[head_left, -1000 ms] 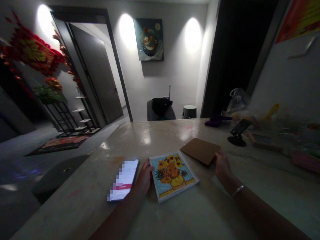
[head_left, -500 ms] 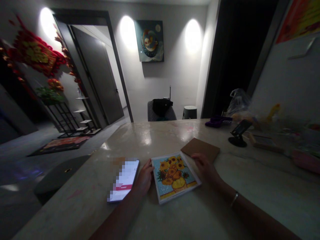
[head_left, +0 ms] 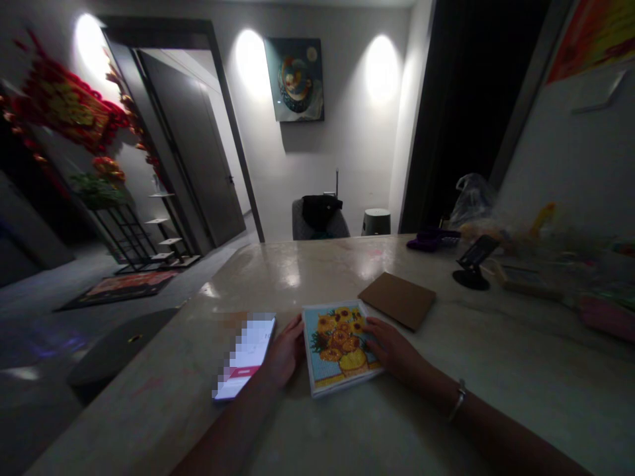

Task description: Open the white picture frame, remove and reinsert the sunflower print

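A framed sunflower picture (head_left: 341, 344), with a sparkly, beaded-looking surface and a pale border, is between my hands over the marble table. My left hand (head_left: 285, 350) grips its left edge, its fingers partly hidden by the frame. My right hand (head_left: 394, 350), a bracelet on its wrist, holds the right edge with its fingers over the front of the picture; its thumb cannot be made out. Just behind the picture, to the right, a flat brown board (head_left: 398, 299) lies on the table. A phone (head_left: 248, 357) with a lit screen is beside my left hand.
On the marble table (head_left: 317, 264) a black phone stand (head_left: 473, 268) stands to the right, with a purple item (head_left: 430, 239) behind it. Clutter and a clear plastic bag (head_left: 473, 198) line the right side. A chair (head_left: 320, 219) stands across the table; a dark stool (head_left: 119, 350) is at left.
My right hand has moved from beside the brown board onto the picture's right edge. The picture has turned slightly, its lower right corner now further left. My left hand stays at the left edge.
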The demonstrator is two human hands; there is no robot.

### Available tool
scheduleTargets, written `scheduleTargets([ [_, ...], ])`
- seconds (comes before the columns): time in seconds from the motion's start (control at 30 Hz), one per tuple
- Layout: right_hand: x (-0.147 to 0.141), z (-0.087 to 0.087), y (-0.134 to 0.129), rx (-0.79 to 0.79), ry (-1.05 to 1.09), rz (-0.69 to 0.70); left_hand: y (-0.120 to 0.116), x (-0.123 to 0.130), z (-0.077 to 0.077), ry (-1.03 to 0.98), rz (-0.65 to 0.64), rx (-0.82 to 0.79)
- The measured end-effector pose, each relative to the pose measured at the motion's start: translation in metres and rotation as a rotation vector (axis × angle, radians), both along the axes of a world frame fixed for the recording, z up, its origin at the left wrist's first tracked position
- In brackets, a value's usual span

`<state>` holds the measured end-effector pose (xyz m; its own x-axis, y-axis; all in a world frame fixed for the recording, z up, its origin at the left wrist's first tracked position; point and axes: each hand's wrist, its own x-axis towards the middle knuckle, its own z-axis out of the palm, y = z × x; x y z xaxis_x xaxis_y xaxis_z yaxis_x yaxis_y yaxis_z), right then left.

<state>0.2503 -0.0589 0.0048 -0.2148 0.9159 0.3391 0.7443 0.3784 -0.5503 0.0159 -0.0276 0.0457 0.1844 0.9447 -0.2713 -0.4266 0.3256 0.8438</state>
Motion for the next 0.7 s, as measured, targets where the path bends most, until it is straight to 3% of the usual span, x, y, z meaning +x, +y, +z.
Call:
scheduleTargets([
  [0.2, 0.002, -0.003, 0.002, -0.012, 0.03, -0.041, -0.007, 0.002, 0.002, -0.013, -0.164, -0.024],
  [0.7, 0.001, -0.001, 0.001, -0.016, 0.036, -0.038, -0.013, 0.003, 0.006, -0.079, -0.177, -0.02],
])
